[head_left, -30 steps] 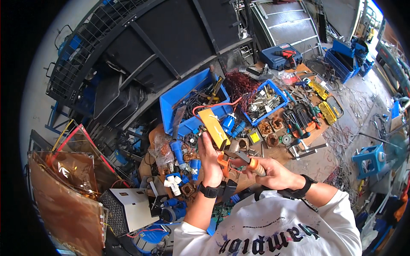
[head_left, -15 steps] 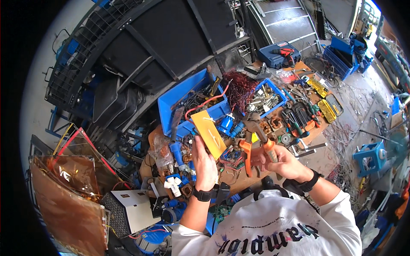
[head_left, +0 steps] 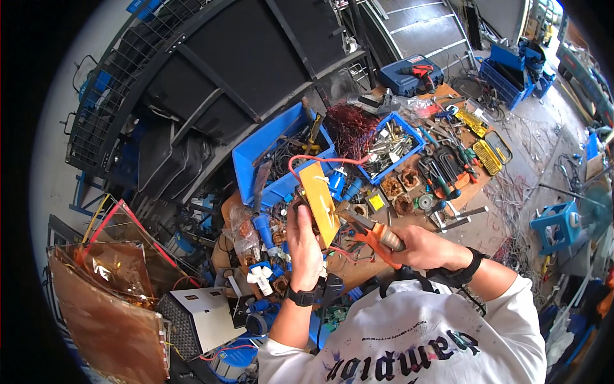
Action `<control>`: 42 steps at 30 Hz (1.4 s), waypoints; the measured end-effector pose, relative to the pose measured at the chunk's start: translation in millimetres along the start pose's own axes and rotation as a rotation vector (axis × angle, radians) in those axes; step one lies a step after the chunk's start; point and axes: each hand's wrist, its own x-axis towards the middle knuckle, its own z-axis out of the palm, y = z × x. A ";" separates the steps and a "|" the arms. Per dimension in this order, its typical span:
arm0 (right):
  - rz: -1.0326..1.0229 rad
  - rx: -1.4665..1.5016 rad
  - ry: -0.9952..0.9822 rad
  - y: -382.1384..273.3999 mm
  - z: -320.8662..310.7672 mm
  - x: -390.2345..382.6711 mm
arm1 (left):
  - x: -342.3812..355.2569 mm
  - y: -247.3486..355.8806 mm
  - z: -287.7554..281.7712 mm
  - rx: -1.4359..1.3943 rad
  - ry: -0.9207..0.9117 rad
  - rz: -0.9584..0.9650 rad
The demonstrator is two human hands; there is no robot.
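Observation:
A yellow flat panel (head_left: 318,203) stands tilted over the workbench, with a red wire (head_left: 320,157) curving from its upper end. My left hand (head_left: 303,249) is closed on the panel's left side; a dark part shows behind the panel by the fingers. In my right hand (head_left: 423,248) is a pair of pliers (head_left: 385,238) with orange handles. The jaws point left and are close to the panel's right edge; whether they touch it I cannot tell.
A blue bin (head_left: 252,173) with cables and tools stands beyond the panel. To its right are a blue tray (head_left: 416,148) of metal parts, a dark red wire bundle (head_left: 352,131), hand tools (head_left: 441,169) and a drill (head_left: 422,73) on a blue case. A white-topped box (head_left: 208,317) lies lower left.
My right hand has turned the pliers from upright to pointing left, bringing the jaws to the panel. The panel has tilted more upright, and the red wire now arcs over to the right.

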 end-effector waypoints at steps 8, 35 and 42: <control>-0.023 -0.221 0.048 4.6 -6.7 -2.4 | -4.4 1.2 7.1 0.147 0.014 0.060; -0.085 -0.575 0.071 -17.1 -4.9 -15.8 | -5.5 -9.5 10.4 0.315 0.082 0.091; -0.082 -0.583 0.088 -12.6 -3.8 -14.7 | -4.3 -14.4 4.0 0.269 0.066 -0.089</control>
